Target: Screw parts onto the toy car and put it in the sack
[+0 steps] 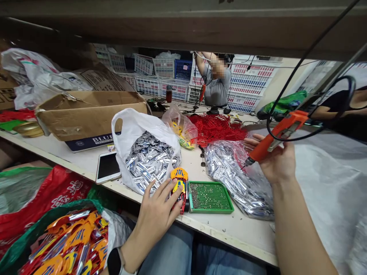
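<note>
The car [180, 185], on the surface [246, 236] beside the tray [212, 211], looks light, stiff and slick, best held by its sides; the left hand [156, 211] has fingers spread over it, the right hand [278, 164] fingers extended behind the driver [268, 146].

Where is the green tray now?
In the head view, the green tray lies low, right of centre, between the toy car and the clear bag of silver parts.

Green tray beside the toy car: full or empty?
Partly filled. Small metal pieces heap at the end of the green tray nearest the toy car; elsewhere they're scattered, green floor showing between.
</note>
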The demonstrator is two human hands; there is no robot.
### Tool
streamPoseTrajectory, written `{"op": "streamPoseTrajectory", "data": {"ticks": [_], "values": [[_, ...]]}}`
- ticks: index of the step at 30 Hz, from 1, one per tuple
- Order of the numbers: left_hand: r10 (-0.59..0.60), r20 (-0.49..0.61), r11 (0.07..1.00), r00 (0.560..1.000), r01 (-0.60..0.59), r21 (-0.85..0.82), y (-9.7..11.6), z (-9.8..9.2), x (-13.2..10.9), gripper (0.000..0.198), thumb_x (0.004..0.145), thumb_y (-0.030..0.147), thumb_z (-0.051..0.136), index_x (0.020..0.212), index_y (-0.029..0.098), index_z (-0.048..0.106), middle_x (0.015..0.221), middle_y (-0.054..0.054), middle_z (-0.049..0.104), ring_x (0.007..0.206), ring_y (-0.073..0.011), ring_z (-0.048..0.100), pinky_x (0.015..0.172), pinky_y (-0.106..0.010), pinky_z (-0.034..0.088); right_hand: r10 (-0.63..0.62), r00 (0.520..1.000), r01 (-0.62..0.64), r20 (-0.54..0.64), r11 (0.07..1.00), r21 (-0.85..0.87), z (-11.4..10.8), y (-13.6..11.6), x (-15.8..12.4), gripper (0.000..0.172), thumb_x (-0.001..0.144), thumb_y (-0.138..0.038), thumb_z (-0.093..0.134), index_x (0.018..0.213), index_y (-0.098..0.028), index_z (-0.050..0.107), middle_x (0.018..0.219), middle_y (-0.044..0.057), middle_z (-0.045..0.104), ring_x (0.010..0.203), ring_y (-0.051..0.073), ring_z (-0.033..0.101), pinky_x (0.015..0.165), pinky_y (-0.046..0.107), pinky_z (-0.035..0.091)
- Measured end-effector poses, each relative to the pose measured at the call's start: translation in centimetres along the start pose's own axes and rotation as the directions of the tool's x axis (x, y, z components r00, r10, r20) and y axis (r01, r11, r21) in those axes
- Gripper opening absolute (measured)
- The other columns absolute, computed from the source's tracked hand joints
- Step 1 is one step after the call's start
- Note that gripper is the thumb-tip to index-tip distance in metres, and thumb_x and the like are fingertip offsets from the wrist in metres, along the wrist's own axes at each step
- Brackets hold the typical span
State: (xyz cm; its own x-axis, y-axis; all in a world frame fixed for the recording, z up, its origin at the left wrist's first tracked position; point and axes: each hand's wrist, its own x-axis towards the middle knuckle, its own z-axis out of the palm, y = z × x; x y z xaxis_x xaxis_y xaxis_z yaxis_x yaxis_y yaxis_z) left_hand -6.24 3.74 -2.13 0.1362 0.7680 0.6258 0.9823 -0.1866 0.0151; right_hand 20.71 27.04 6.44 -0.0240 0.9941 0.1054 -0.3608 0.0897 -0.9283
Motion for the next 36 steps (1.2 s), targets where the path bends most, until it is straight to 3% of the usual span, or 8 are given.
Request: {"op": "streamPoseTrajectory", "data": {"ticks": [2,5,8,10,17,25,36], "values": [[-0.010,-0.018,1.000,1.000,0.010,-0.005,0.3,0.1,-0.2,0.030,0.102,0.034,0.044,0.124,0.025,0.063,0.132,-0.002,0.066,0.124,-0.0205,0.058,0.112,-0.042,0.027,-0.164,0.985,0.167,0.049,0.984,-0.058,0.6,0.4,-1.9,0.065,0.071,-0.072,0.067,0.097,-0.013,0.071,0.088,0.014,0.070,0.079,0.023,0.069,0.066,0.033,0.058],[0.006,-0.021,1.000,1.000,-0.006,-0.011,0.5,0.3,-0.4,0.030,0.101,0.028,0.046,0.127,0.022,0.060,0.140,-0.005,0.061,0.133,-0.0227,0.050,0.110,-0.042,0.031,-0.235,0.964,0.254,0.124,0.951,-0.175,1.6,1.0,-4.7,0.058,0.056,-0.053,0.090,0.092,-0.015,0.066,0.076,0.006,0.066,0.062,0.019,0.064,0.055,0.030,0.056],[0.056,0.037,0.998,0.998,-0.056,-0.014,-0.1,0.5,-0.3,0.036,0.101,0.026,0.045,0.135,0.016,0.052,0.143,-0.008,0.057,0.137,-0.0204,0.043,0.109,-0.037,0.032,-0.224,0.953,0.268,0.203,0.937,-0.222,2.4,2.1,-6.5,0.044,0.067,-0.039,0.087,0.094,-0.015,0.062,0.069,0.003,0.062,0.055,0.015,0.060,0.050,0.026,0.051],[0.076,0.064,0.997,0.995,-0.074,-0.025,-0.7,0.7,-0.1,0.039,0.102,0.034,0.044,0.135,0.015,0.052,0.142,-0.009,0.057,0.135,-0.0201,0.043,0.109,-0.036,0.031,-0.244,0.943,0.285,0.228,0.944,-0.168,3.0,3.0,-7.2,0.036,0.074,-0.036,0.080,0.095,-0.015,0.060,0.064,0.001,0.060,0.053,0.014,0.057,0.050,0.026,0.050],[0.082,0.043,0.996,0.996,-0.080,-0.037,-1.2,1.2,0.1,0.056,0.098,0.058,0.044,0.132,0.014,0.052,0.139,-0.011,0.058,0.130,-0.0242,0.046,0.105,-0.039,0.035,-0.251,0.957,0.246,0.147,0.968,0.052,4.0,4.9,-7.8,0.024,0.074,-0.028,0.071,0.085,-0.017,0.053,0.046,-0.006,0.044,0.034,0.010,0.041,0.035,0.022,0.036],[0.053,0.035,0.998,0.998,-0.051,-0.031,-0.9,1.4,-0.2,0.054,0.098,0.057,0.046,0.131,0.015,0.052,0.137,-0.013,0.058,0.128,-0.0258,0.050,0.101,-0.039,0.040,-0.247,0.959,0.243,0.136,0.969,0.043,4.1,5.7,-8.2,0.023,0.074,-0.027,0.070,0.084,-0.016,0.053,0.046,-0.006,0.045,0.034,0.010,0.040,0.034,0.020,0.034],[0.015,0.061,0.996,0.998,-0.010,-0.085,-0.8,1.6,-0.4,0.053,0.097,0.055,0.049,0.133,0.015,0.050,0.141,-0.012,0.054,0.131,-0.0257,0.045,0.103,-0.040,0.037,-0.216,0.973,0.214,0.080,0.976,0.031,4.3,5.8,-8.3,0.025,0.070,-0.028,0.072,0.083,-0.016,0.054,0.047,-0.006,0.044,0.034,0.010,0.040,0.033,0.021,0.035]]}}
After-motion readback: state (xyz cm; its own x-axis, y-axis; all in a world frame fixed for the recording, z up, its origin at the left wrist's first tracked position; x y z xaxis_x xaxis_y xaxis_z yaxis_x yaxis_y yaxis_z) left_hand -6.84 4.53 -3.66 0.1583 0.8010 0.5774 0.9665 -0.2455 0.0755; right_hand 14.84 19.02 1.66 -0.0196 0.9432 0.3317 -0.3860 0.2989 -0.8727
